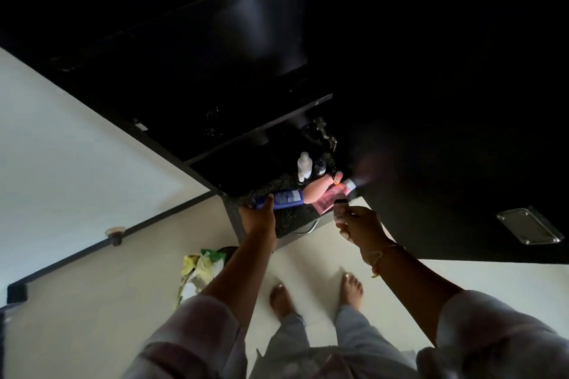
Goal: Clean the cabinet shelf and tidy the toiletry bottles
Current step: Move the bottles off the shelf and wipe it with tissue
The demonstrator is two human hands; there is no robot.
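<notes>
1. Directly below the camera, a person stands barefoot on a pale floor (92, 301), facing a dark cabinet (184, 86) whose inside is mostly lost in shadow.
2. A dark speckled shelf (291, 220) juts out near the middle of the view, and the toiletry bottles are crowded on it.
3. The left hand (258, 220) reaches the shelf's front edge and grips one end of a blue bottle (284, 198) that lies on its side. The thumb sits on top and the fingers curl underneath.
4. The right hand (360, 229) is raised just off the shelf's right corner. Its fingers are curled around a small bottle (340, 209) with a dark cap, held upright.
5. A pink packet (326, 201) lies flat on the shelf between the blue bottle and the small bottle.
6. A peach bottle (318, 186) lies on its side just behind the packet, its base near the blue bottle's far end.
7. Further back, a white bottle (303, 164) and a dark bottle (320, 164) stand upright side by side.
8. To their right sit an orange-topped item (338, 177) and a pale blue item (350, 184), both too blurred to identify.
9. A thread bracelet (380, 258) circles the right wrist, and both arms emerge from loose, pale sleeves.
10. On the floor at left lies a crumpled yellow-green bundle (197, 271), partly hidden by the left forearm.
11. At right, a large dark panel (462, 163) carries a shiny metal plate (529, 226).
</notes>
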